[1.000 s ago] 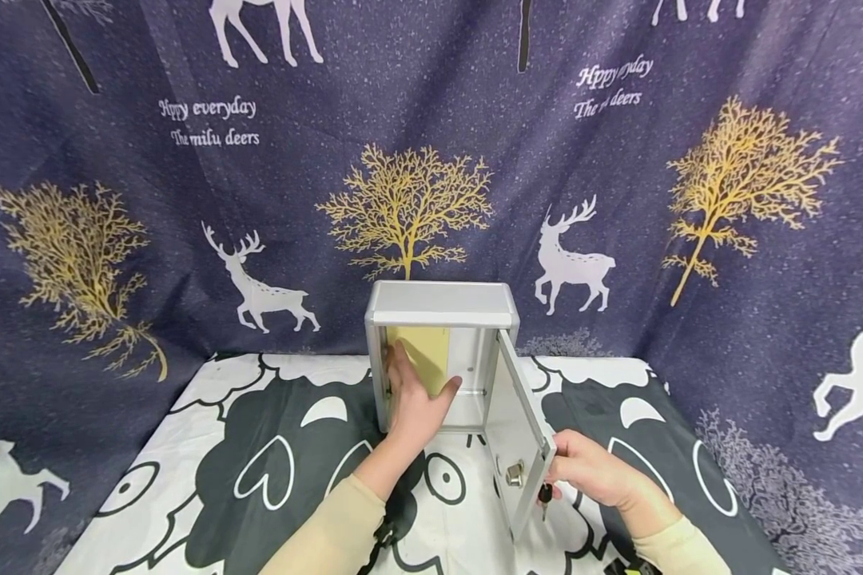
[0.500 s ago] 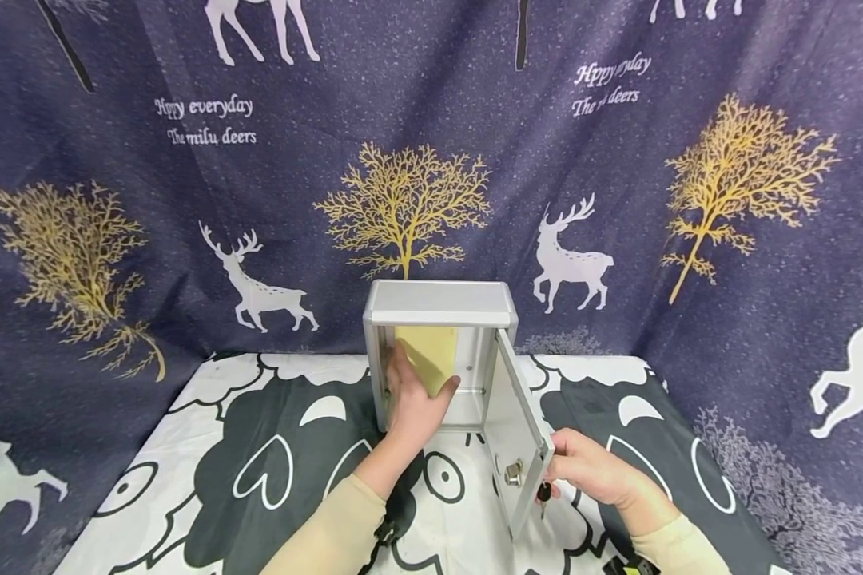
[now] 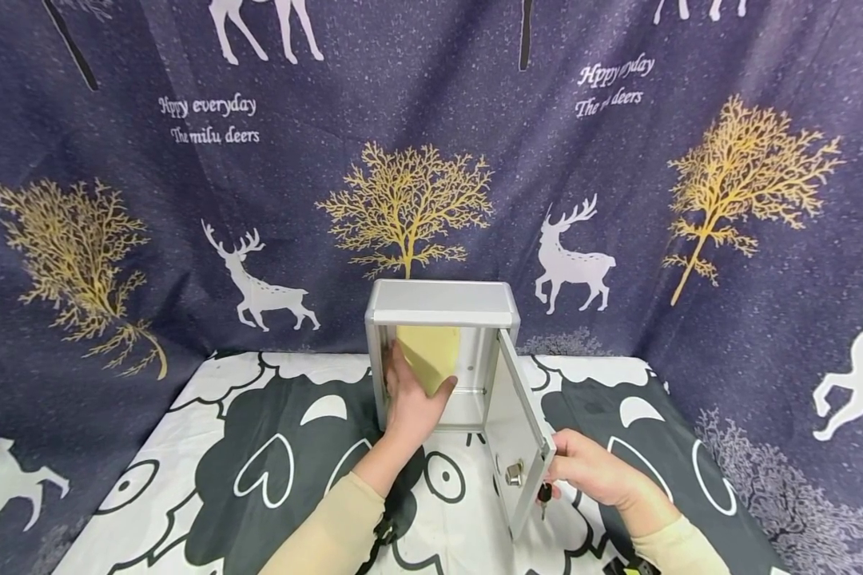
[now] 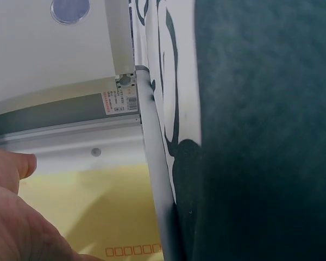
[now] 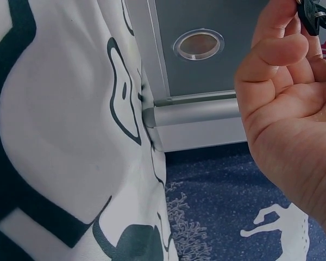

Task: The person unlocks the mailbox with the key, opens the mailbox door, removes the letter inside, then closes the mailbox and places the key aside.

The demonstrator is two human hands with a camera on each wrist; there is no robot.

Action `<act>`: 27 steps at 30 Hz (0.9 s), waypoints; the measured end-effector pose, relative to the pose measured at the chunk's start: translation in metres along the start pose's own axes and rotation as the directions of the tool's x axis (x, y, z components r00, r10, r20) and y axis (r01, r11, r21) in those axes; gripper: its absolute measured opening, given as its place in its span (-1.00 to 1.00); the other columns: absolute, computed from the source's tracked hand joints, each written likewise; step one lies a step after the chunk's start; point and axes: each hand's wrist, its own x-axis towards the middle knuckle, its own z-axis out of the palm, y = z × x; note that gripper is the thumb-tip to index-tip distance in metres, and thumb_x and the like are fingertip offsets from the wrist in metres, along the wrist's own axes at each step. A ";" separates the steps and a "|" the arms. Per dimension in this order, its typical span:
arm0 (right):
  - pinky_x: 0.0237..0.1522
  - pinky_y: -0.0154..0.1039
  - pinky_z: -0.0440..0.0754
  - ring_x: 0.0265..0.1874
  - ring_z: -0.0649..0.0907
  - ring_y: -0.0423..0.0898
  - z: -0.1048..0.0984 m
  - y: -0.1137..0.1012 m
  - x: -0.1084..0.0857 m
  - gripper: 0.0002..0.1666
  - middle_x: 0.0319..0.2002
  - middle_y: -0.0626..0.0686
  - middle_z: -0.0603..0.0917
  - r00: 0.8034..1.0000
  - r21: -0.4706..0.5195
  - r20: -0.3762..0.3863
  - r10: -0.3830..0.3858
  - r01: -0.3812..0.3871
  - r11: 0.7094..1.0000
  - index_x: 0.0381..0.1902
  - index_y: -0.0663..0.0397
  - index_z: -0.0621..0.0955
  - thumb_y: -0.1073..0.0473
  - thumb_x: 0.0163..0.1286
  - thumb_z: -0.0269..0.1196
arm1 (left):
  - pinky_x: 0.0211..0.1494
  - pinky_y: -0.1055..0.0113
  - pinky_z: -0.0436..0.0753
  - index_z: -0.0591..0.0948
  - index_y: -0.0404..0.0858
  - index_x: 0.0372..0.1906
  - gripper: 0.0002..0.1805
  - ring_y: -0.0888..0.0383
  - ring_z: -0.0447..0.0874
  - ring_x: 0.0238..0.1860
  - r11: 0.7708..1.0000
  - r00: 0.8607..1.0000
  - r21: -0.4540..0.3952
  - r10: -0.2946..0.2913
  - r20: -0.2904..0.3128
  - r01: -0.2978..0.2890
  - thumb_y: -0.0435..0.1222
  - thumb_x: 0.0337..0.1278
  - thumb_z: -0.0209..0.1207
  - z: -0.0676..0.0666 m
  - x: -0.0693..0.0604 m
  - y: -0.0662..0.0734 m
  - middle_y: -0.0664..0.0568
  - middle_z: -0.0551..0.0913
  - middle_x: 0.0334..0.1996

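A silver metal box (image 3: 442, 301) stands at the back of the cloth-covered surface, its door (image 3: 507, 423) swung out on the right side. Inside leans a yellow envelope (image 3: 435, 347) with a row of small red squares, seen in the left wrist view. My left hand (image 3: 411, 407) reaches into the box, fingers extended along the envelope's left side and thumb near its lower right. With curled fingers, my right hand (image 3: 591, 467) holds the door's free edge. A key with a black head (image 3: 544, 493) hangs beside those fingers. On the door's inner face is a lock (image 3: 514, 473).
A cloth with cartoon sheep (image 3: 280, 447) covers the surface under the box. Behind it hangs a dark blue curtain (image 3: 431, 104) with deer and trees. The door carries a round window (image 5: 199, 43), seen in the right wrist view.
The yellow envelope has shifted a little to the right inside the box, uncovering more of the left inner side. The left hand has barely moved; the right hand and the door stay where they were.
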 end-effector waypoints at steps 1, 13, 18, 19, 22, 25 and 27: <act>-0.36 -0.28 0.68 -0.46 0.76 -0.14 0.000 0.000 0.000 -0.80 -0.52 0.52 0.46 1.000 0.002 0.000 0.008 -0.008 1.000 -0.33 0.61 0.58 0.50 0.31 0.04 | 0.46 -0.46 0.47 -0.22 -0.22 0.85 0.37 -0.46 0.03 0.70 1.000 1.000 -0.004 -0.001 -0.002 0.001 0.01 0.33 0.54 0.000 0.000 0.000 -0.48 -0.05 0.72; -0.31 -0.39 0.65 -0.41 0.79 -0.17 -0.002 0.002 -0.001 -0.80 -0.50 0.53 0.47 0.999 0.017 0.011 0.042 -0.042 0.999 -0.32 0.63 0.58 0.49 0.34 0.06 | 0.51 -0.42 0.43 -0.22 -0.34 0.83 0.37 -0.48 0.11 0.67 1.000 1.000 -0.013 0.004 0.014 -0.004 -0.01 0.35 0.53 0.002 0.002 -0.006 -0.54 0.15 0.63; -0.32 -0.37 0.66 -0.41 0.80 -0.15 -0.003 0.003 -0.001 -0.82 -0.52 0.41 0.56 1.000 0.016 0.009 0.025 -0.026 1.000 -0.33 0.61 0.58 0.49 0.32 0.08 | 0.59 -0.42 0.33 -0.22 -0.43 0.81 0.35 -0.50 0.05 0.69 0.999 0.999 -0.026 0.037 0.005 -0.037 -0.09 0.36 0.52 0.005 0.004 -0.009 -0.60 0.06 0.66; -0.32 -0.37 0.67 -0.41 0.80 -0.15 -0.003 0.004 -0.001 -0.82 -0.52 0.39 0.57 1.000 0.015 0.010 0.023 -0.023 1.000 -0.33 0.61 0.58 0.49 0.32 0.08 | 0.58 -0.42 0.33 -0.21 -0.45 0.80 0.33 -0.51 0.06 0.68 0.999 0.999 -0.028 0.041 0.002 -0.041 -0.10 0.37 0.52 0.005 0.004 -0.010 -0.61 0.07 0.65; -0.31 -0.37 0.66 -0.40 0.80 -0.15 -0.003 0.003 -0.001 -0.81 -0.52 0.43 0.56 0.999 0.021 0.008 0.032 -0.032 0.999 -0.33 0.63 0.57 0.49 0.33 0.08 | 0.48 -0.34 0.48 -0.01 -0.46 0.76 0.17 -0.43 0.31 0.56 0.998 0.998 -0.027 0.059 -0.014 -0.060 -0.13 0.39 0.50 0.008 0.006 -0.013 -0.52 0.28 0.53; -0.30 -0.38 0.66 -0.40 0.80 -0.16 -0.003 0.002 -0.001 -0.81 -0.50 0.53 0.50 0.999 0.019 0.013 0.032 -0.032 0.999 -0.33 0.62 0.58 0.48 0.34 0.08 | 0.27 -0.25 0.59 0.28 -0.48 0.59 -0.10 -0.29 0.51 0.30 0.995 0.995 -0.013 0.100 -0.018 -0.101 -0.16 0.42 0.49 0.009 0.007 -0.014 -0.38 0.47 0.29; -0.31 -0.37 0.67 -0.40 0.80 -0.16 -0.003 0.003 -0.001 -0.81 -0.50 0.55 0.49 1.000 0.010 0.023 0.014 -0.015 1.000 -0.34 0.62 0.57 0.48 0.34 0.08 | 0.21 -0.22 0.60 0.39 -0.49 0.50 -0.23 -0.25 0.53 0.20 0.993 0.993 0.003 0.118 0.005 -0.118 -0.18 0.45 0.46 0.008 0.008 -0.014 -0.33 0.51 0.20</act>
